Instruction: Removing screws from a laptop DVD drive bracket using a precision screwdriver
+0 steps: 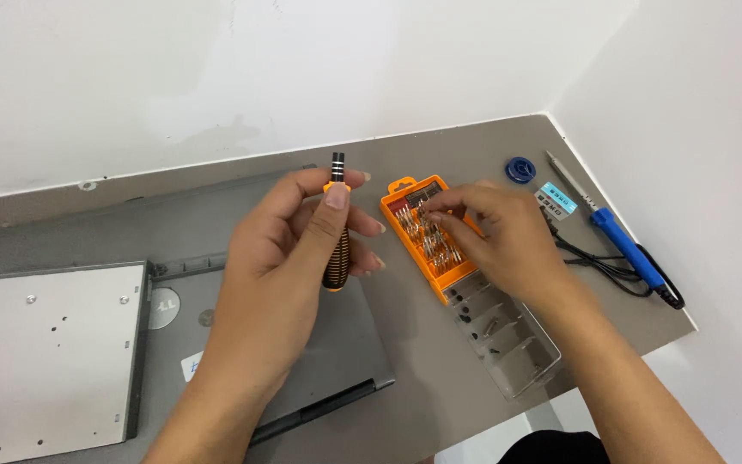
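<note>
The grey tabletop point(440, 344) ends near the clear lid, with open room at its front edge; one black-and-orange ribbed screwdriver handle point(337, 232) stands upright, clasped in the left hand point(289, 249); the right hand point(500, 236) pinches among the metal bits in one orange plastic bit case point(427, 232), its clear hinged lid point(504, 339) lying open; one blue soldering iron point(624, 245) lies by the right edge.

Orange plastic bit case point(429, 236) centre of grey bench point(474, 155); silver metal drive point(49, 352) far left; blue-handled soldering iron point(620, 236) right.
</note>
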